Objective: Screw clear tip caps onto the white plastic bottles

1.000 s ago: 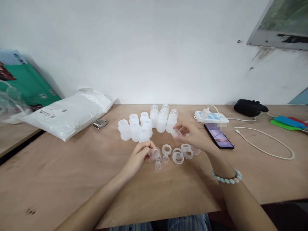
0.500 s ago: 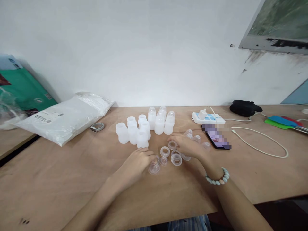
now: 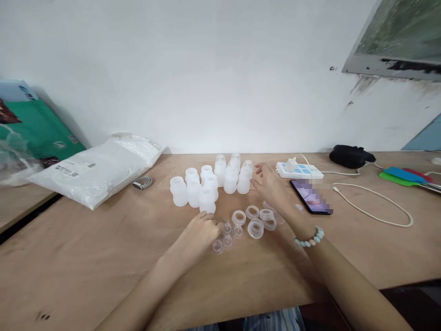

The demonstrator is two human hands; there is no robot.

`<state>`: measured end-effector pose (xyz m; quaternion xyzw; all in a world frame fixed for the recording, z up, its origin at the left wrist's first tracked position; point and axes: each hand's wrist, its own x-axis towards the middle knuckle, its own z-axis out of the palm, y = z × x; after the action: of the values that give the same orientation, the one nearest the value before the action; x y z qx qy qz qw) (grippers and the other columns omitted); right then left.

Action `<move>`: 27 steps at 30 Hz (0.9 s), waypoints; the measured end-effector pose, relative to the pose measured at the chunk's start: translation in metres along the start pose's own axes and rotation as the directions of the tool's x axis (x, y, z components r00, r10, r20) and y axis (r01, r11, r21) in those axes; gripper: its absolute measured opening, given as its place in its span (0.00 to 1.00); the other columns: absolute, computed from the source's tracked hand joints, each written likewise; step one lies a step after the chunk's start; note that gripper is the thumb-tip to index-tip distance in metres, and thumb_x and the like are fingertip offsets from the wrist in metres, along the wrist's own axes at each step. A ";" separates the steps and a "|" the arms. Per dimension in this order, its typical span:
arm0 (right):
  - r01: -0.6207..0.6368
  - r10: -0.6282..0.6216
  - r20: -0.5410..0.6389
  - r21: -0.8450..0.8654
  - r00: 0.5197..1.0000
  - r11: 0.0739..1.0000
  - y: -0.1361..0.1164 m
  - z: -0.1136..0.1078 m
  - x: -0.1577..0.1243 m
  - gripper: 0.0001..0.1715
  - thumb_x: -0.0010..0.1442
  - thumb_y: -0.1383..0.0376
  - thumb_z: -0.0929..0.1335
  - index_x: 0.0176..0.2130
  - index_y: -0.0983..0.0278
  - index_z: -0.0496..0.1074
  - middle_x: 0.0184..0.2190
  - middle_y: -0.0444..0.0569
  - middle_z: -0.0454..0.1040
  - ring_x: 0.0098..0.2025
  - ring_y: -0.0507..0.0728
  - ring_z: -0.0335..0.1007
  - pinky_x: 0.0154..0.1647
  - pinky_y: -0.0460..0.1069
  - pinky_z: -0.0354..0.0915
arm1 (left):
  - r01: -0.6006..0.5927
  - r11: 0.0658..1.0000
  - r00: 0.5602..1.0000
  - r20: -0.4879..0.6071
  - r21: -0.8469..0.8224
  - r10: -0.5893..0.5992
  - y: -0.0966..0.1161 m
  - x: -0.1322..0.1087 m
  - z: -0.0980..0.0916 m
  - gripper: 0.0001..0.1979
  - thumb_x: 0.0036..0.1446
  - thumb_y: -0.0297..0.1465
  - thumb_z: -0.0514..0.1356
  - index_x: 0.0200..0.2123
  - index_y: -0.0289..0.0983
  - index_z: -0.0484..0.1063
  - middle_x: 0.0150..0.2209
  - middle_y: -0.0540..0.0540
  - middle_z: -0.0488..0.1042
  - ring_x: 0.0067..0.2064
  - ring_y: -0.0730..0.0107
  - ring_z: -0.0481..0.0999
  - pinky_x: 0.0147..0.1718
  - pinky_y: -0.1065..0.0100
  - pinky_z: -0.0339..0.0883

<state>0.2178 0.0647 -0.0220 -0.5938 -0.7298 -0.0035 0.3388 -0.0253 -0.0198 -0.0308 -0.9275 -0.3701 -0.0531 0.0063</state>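
Observation:
My left hand (image 3: 199,232) rests on the wooden table (image 3: 103,262) with its fingers curled, nothing seen in it, right beside several small clear nipples (image 3: 227,228); one nipple (image 3: 217,246) lies just below its fingertips. Spread open and holding nothing, my right hand (image 3: 273,187) hovers next to the capped white bottles (image 3: 244,180). A cluster of uncapped white bottles (image 3: 193,193) stands to their left. Translucent screw rings (image 3: 255,228) lie between my two hands. A bead bracelet (image 3: 309,238) is on my right wrist.
A phone (image 3: 312,196) lies right of my right hand, with a power strip (image 3: 300,170) and white cable (image 3: 379,204) behind it. A white plastic bag (image 3: 99,168) and a metal band (image 3: 142,183) sit at the left. A black object (image 3: 349,155) and coloured spatulas (image 3: 406,176) are far right.
My right hand has lifted off the rings and moved back toward the capped bottles with its fingers spread. My left hand let a clear nipple go onto the table and drew back slightly.

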 end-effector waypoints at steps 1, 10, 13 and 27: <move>0.045 -0.045 -0.023 0.008 0.999 0.999 0.000 0.002 0.004 0.23 0.59 0.69 0.67 0.55 0.66 0.64 0.49 0.59 0.71 0.52 0.68 0.67 0.52 0.61 0.63 | 0.000 1.000 1.000 0.009 -0.002 0.000 0.001 -0.001 -0.003 0.14 0.60 0.16 0.52 0.28 0.35 0.72 0.28 0.41 0.76 0.37 0.53 0.75 0.37 0.61 0.61; 0.089 -0.089 -0.010 0.077 0.996 0.993 -0.002 0.005 0.016 0.24 0.62 0.71 0.62 0.57 0.67 0.63 0.48 0.60 0.72 0.48 0.67 0.69 0.50 0.61 0.65 | 0.143 0.990 0.990 -0.023 0.001 -0.143 0.005 -0.001 -0.018 0.11 0.59 0.20 0.50 0.32 0.35 0.70 0.31 0.41 0.76 0.36 0.55 0.73 0.38 0.59 0.61; 0.052 -0.047 -0.118 0.034 0.992 0.998 -0.007 -0.015 0.005 0.22 0.62 0.69 0.63 0.56 0.65 0.65 0.46 0.60 0.72 0.46 0.69 0.69 0.47 0.62 0.65 | 0.221 0.971 0.954 -0.188 -0.092 -0.234 0.003 -0.003 -0.018 0.11 0.61 0.21 0.49 0.35 0.35 0.70 0.33 0.41 0.76 0.36 0.56 0.73 0.38 0.59 0.60; 0.246 -0.223 -0.104 0.389 0.969 0.888 -0.119 -0.036 -0.059 0.13 0.60 0.58 0.66 0.31 0.61 0.57 0.20 0.38 0.59 0.19 0.51 0.54 0.22 0.46 0.50 | 0.066 0.950 0.737 -0.626 -0.305 -0.253 0.011 -0.006 -0.005 0.11 0.56 0.32 0.60 0.43 0.39 0.67 0.35 0.46 0.78 0.36 0.59 0.76 0.35 0.63 0.66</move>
<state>0.1358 -0.0356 0.0234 -0.4196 -0.7716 0.0876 0.4699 -0.0222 -0.0319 -0.0260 -0.8059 -0.4123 -0.4249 0.0086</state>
